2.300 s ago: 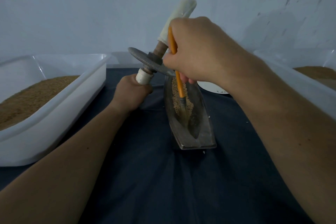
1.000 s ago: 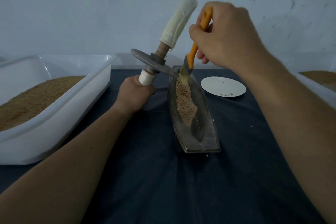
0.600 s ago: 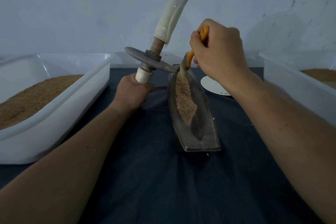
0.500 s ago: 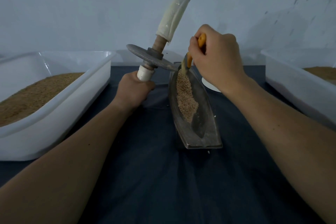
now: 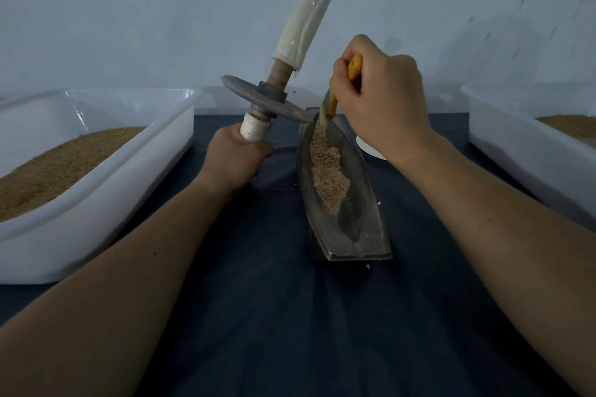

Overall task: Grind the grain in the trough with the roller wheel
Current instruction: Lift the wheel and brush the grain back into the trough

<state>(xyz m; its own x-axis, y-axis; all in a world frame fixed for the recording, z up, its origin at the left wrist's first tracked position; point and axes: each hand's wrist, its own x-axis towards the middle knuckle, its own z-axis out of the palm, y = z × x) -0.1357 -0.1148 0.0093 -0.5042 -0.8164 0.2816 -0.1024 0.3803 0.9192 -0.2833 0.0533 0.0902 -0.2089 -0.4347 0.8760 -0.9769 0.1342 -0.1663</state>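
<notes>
A boat-shaped metal trough (image 5: 364,203) stands on the dark cloth, with pale grain (image 5: 329,171) heaped along its far half. My left hand (image 5: 235,158) grips the lower white handle of the roller wheel (image 5: 264,103), holding it tilted up to the left of the trough; its grey disc hangs over the trough's far tip. My right hand (image 5: 377,100) grips an orange-handled brush (image 5: 353,68), whose bristles touch the grain at the far end of the trough.
A white tub (image 5: 96,177) with brown grain sits at the left. Another white tub (image 5: 532,145) with grain is at the right. A small white plate (image 5: 371,148) peeks out behind my right wrist. A pale wall stands close behind the table.
My right hand lifted the brush from the trough's middle, then brought it down to the far end, pushing grain there. The roller wheel stays held up at the left, tilted slightly more upright.
</notes>
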